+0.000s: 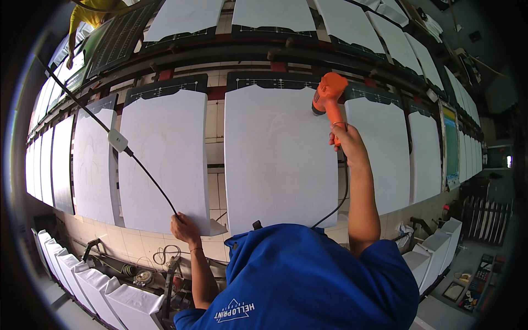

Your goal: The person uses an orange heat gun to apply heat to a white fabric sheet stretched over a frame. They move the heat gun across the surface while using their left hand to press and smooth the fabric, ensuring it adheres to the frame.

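Observation:
My right hand (350, 144) is wrapped round the handle of an orange heat gun (332, 89), its dark nozzle pointing down to the left. The gun is over the right edge of a white cloth-covered board (279, 159) in front of me. A black cord runs from its handle down toward my body. My left hand (186, 229) is closed on a black cable (152, 180) at the near edge of another white-covered board (163, 148). That cable stretches up to the far left through a small white plug-like box (117, 141).
More white-covered boards (379, 148) stand in a row on both sides, with dark rails (242, 54) behind them. A framed screen (451, 146) stands at right. A person in yellow (91, 15) is at far left. Coiled wires (165, 254) lie below my left hand.

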Motion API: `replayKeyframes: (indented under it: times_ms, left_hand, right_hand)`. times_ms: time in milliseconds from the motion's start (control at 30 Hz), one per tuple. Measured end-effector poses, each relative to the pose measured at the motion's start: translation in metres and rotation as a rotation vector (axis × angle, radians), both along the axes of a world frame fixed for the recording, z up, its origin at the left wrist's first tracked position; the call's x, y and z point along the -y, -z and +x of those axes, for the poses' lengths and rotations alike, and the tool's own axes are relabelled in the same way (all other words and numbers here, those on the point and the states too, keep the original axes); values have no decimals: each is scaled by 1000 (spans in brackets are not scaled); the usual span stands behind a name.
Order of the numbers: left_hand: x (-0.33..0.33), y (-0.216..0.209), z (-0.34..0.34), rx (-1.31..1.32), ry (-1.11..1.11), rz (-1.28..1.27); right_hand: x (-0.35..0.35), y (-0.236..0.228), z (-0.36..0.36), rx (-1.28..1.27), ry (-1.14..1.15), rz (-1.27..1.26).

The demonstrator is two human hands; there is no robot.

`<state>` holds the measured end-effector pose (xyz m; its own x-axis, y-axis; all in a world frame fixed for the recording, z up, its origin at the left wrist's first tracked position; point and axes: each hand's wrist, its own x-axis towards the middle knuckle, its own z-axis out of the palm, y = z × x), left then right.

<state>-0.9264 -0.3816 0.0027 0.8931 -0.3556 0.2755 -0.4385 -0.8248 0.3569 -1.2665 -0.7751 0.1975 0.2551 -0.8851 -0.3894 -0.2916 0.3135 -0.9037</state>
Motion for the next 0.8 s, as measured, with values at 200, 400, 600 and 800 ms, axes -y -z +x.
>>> replayKeyframes:
  times_ms: [200, 400, 600, 800]
  left_hand:
    - [-4, 4, 0, 10, 6, 2]
    - [-3, 2, 0, 0, 10, 2]
    - [-4, 4, 1, 0, 8, -7]
    - [-2, 4, 2, -2, 13, -5]
  right_hand:
    - [-17, -23, -6, 1, 59, 105]
    - [-18, -20, -24, 55, 38, 189]
    - [-32, -20, -17, 41, -10, 166]
    - [-33, -11, -18, -51, -9, 31]
